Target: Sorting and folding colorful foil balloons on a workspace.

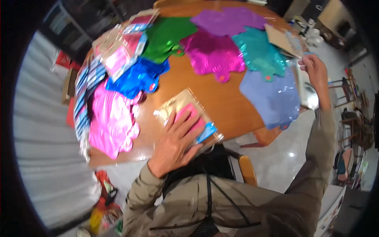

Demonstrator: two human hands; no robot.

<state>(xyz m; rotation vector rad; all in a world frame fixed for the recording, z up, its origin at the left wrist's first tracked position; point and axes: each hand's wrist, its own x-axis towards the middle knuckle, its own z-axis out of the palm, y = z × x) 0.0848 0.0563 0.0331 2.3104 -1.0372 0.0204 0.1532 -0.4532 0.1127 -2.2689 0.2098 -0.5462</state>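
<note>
Left hand (178,139) laid flat, fingers spread, pressing down on a clear packet (188,114) with pink and gold inside and a blue tag at one corner. Packet lying at the near edge of the round wooden table (205,93), just in front of the body.

Right hand (314,67) raised out to the right side, fingers curled and pinching the edge of a clear plastic sleeve (306,89) that hangs down beside the table's right rim. Just beside that hand, a lavender foil balloon (272,96) lying flat and drooping over the table edge.

Further out across the table, more flat foil balloons: teal (258,51) next to the lavender one, magenta (213,53) at the centre, purple (229,19) behind it, green (167,37) to the left, blue (136,77) below the green, and pink (112,120) at the near left edge. Brown cardboard piece (282,39) resting partly on the teal one. Stack of packaged balloons (122,45) at the far left, overlapping the blue.

Beyond the table, glossy pale floor (284,154) on the right.
</note>
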